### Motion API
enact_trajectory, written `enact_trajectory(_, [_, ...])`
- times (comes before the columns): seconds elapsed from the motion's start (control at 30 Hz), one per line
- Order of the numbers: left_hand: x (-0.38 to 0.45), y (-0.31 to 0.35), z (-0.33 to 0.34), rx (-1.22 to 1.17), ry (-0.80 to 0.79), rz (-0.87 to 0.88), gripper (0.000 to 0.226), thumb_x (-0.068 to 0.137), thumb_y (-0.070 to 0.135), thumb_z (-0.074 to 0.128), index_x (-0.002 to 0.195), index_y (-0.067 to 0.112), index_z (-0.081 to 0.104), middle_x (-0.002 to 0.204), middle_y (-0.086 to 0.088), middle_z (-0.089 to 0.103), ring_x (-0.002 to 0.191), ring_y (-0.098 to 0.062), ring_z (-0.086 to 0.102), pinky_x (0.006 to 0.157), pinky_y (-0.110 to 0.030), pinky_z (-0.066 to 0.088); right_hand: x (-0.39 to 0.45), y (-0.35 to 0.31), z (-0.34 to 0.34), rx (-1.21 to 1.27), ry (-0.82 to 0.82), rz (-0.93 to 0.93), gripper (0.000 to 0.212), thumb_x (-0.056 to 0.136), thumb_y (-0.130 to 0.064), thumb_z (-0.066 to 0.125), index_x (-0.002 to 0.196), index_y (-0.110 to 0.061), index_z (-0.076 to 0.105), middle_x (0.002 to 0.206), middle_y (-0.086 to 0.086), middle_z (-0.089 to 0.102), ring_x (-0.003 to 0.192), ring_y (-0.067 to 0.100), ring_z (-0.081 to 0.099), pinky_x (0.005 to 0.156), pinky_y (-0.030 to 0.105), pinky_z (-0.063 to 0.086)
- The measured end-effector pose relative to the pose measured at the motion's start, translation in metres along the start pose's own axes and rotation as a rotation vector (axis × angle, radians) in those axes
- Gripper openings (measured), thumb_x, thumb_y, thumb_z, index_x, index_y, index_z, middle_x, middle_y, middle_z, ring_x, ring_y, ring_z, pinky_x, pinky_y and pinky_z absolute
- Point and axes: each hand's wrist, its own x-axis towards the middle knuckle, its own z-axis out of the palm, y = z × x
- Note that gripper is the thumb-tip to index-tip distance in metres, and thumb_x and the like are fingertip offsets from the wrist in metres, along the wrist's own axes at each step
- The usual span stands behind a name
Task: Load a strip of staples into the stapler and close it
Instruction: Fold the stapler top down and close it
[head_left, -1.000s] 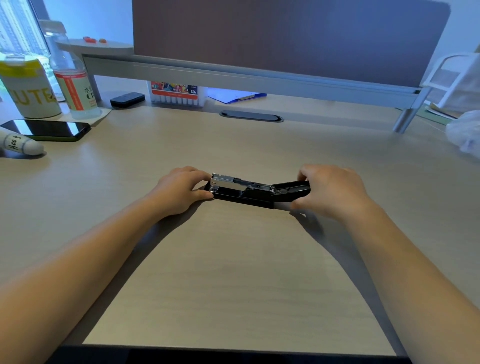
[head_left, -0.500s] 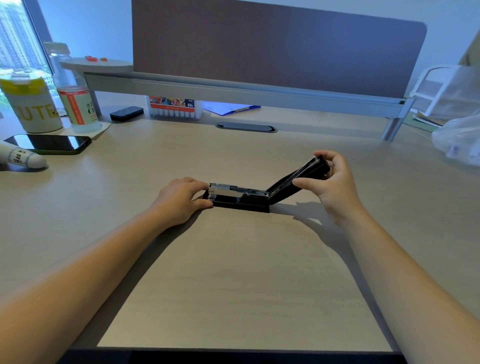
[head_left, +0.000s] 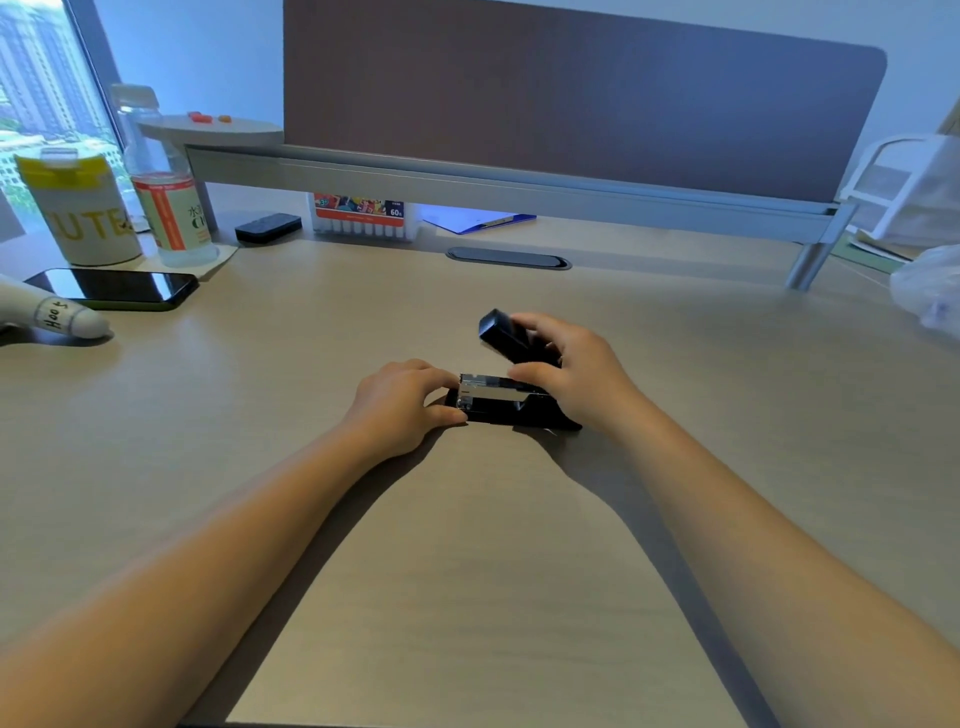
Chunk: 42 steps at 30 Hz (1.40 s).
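Both hands grip the stapler (head_left: 506, 402) at the centre of the surface (head_left: 467, 571): the left hand (head_left: 402, 408) pinches its front end at 9 o'clock, the right hand (head_left: 571, 371) is clamped on the black top cover (head_left: 501, 335), raised toward 12 o'clock. Its metal magazine (head_left: 485, 392) lies exposed.

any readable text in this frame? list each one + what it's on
"UTE" (cut off at both ends), yellow letters on the white cup
"Hoos", handwritten on the white object at the left edge
"60" on the marker box; the rest of its print is too small
Bottle label: characters blurred, unreadable
Stapler: no text visible
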Motion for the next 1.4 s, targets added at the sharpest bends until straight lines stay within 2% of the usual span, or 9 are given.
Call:
enact_trajectory(0.13, [0.001, -0.001, 0.0, -0.008, -0.002, -0.004, 0.04, 0.081, 0.036, 0.056, 0.12, 0.025, 0.052, 0.129, -0.005, 0.054, 0.12, -0.026, 0.043, 0.094, -0.041, 0.037, 0.001, 0.002, 0.012, -0.159, -0.122, -0.022, 0.045, 0.082, -0.011, 0.057, 0.126, -0.018, 0.047, 0.126, 0.01, 0.057, 0.113, 0.024, 0.049, 0.088, 0.028, 0.035])
enact_trajectory(0.37, [0.003, -0.001, 0.002, -0.023, -0.025, -0.017, 0.042, 0.082, 0.035, 0.054, 0.122, 0.024, 0.051, 0.128, -0.005, 0.054, 0.118, -0.025, 0.045, 0.091, -0.04, 0.039, -0.004, 0.001, 0.008, -0.192, -0.116, 0.066, 0.054, 0.082, -0.018, 0.06, 0.131, -0.019, 0.038, 0.13, 0.009, 0.053, 0.116, 0.026, 0.049, 0.094, 0.035, 0.04])
enact_trajectory(0.5, [0.001, -0.003, -0.004, -0.394, -0.106, -0.068, 0.05, 0.076, 0.038, 0.061, 0.12, 0.016, 0.052, 0.122, -0.005, 0.06, 0.115, -0.021, 0.052, 0.099, -0.04, 0.042, -0.018, 0.014, -0.001, -0.115, -0.09, 0.184, 0.059, 0.079, -0.021, 0.064, 0.13, -0.016, 0.036, 0.13, 0.011, 0.051, 0.117, 0.027, 0.048, 0.095, 0.035, 0.039])
enact_trajectory(0.63, [0.001, 0.009, -0.009, -0.681, -0.105, -0.167, 0.049, 0.076, 0.056, 0.05, 0.101, 0.016, 0.06, 0.098, 0.002, 0.064, 0.094, -0.015, 0.057, 0.077, -0.026, 0.043, -0.031, 0.03, -0.005, -0.074, -0.066, 0.279, 0.061, 0.077, -0.02, 0.066, 0.129, -0.015, 0.035, 0.133, 0.011, 0.049, 0.118, 0.027, 0.047, 0.089, 0.03, 0.037])
enact_trajectory(0.8, [0.005, 0.011, -0.002, -0.633, 0.012, -0.246, 0.067, 0.05, 0.075, 0.045, 0.092, 0.025, 0.061, 0.101, -0.003, 0.066, 0.105, -0.026, 0.057, 0.101, -0.048, 0.041, -0.034, 0.034, -0.001, -0.066, -0.03, 0.274, 0.061, 0.076, -0.017, 0.067, 0.128, -0.013, 0.036, 0.13, 0.011, 0.05, 0.115, 0.027, 0.049, 0.088, 0.03, 0.037])
enact_trajectory(0.9, [0.003, 0.01, 0.0, -0.658, 0.035, -0.239, 0.066, 0.049, 0.072, 0.051, 0.095, 0.025, 0.06, 0.103, -0.002, 0.067, 0.106, -0.026, 0.057, 0.101, -0.049, 0.043, -0.035, 0.037, 0.0, -0.074, 0.003, 0.266, 0.058, 0.077, -0.016, 0.066, 0.126, -0.012, 0.037, 0.129, 0.011, 0.052, 0.115, 0.028, 0.049, 0.09, 0.031, 0.038])
enact_trajectory(1.1, [0.004, 0.008, 0.005, -0.567, 0.052, -0.172, 0.045, 0.078, 0.051, 0.052, 0.11, 0.019, 0.054, 0.106, -0.004, 0.066, 0.102, -0.025, 0.058, 0.098, -0.049, 0.044, -0.035, 0.038, 0.003, -0.09, 0.025, 0.264, 0.055, 0.077, -0.016, 0.065, 0.124, -0.01, 0.039, 0.127, 0.012, 0.053, 0.114, 0.028, 0.049, 0.089, 0.031, 0.038])
enact_trajectory(1.27, [0.003, 0.007, 0.003, -0.564, 0.035, -0.176, 0.038, 0.075, 0.057, 0.049, 0.094, 0.025, 0.055, 0.096, 0.001, 0.063, 0.104, -0.025, 0.056, 0.094, -0.044, 0.045, -0.036, 0.041, 0.002, -0.13, 0.047, 0.295, 0.046, 0.073, -0.022, 0.068, 0.113, -0.009, 0.049, 0.117, 0.013, 0.057, 0.109, 0.03, 0.051, 0.095, 0.044, 0.044])
enact_trajectory(1.4, [0.003, 0.0, -0.001, -0.375, -0.035, -0.09, 0.051, 0.069, 0.047, 0.065, 0.11, 0.018, 0.054, 0.114, -0.006, 0.062, 0.108, -0.024, 0.054, 0.095, -0.043, 0.045, -0.036, 0.044, -0.005, -0.251, 0.007, 0.34, 0.036, 0.076, -0.03, 0.065, 0.105, -0.011, 0.058, 0.115, 0.015, 0.054, 0.113, 0.031, 0.046, 0.096, 0.047, 0.042])
